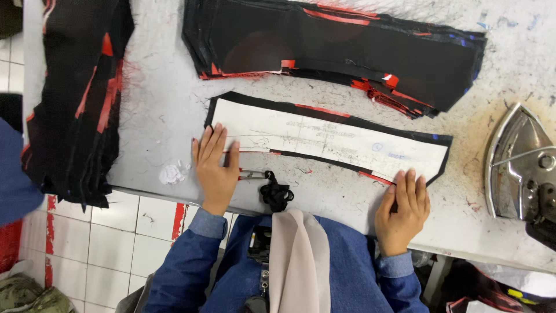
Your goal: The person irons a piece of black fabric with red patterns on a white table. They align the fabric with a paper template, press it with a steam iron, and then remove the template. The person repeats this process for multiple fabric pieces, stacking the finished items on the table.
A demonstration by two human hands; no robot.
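A long white paper pattern (pixel 324 139) lies on a black fabric piece (pixel 347 119) with red edging, in the middle of the white table (pixel 168 98). My left hand (pixel 215 168) presses flat on the left end of the pattern and fabric, fingers apart. On the right end, my right hand (pixel 402 208) rests flat at the lower corner, fingers together. Neither hand grips anything. A small metal clip (pixel 252 174) and a black knotted strap (pixel 275 194) lie between my hands near the table's front edge.
A thick stack of black and red fabric pieces (pixel 336 52) lies behind the pattern. Another pile (pixel 75 98) hangs over the table's left edge. An iron (pixel 521 168) rests on its side at the right. A white chalk lump (pixel 171 174) sits left of my left hand.
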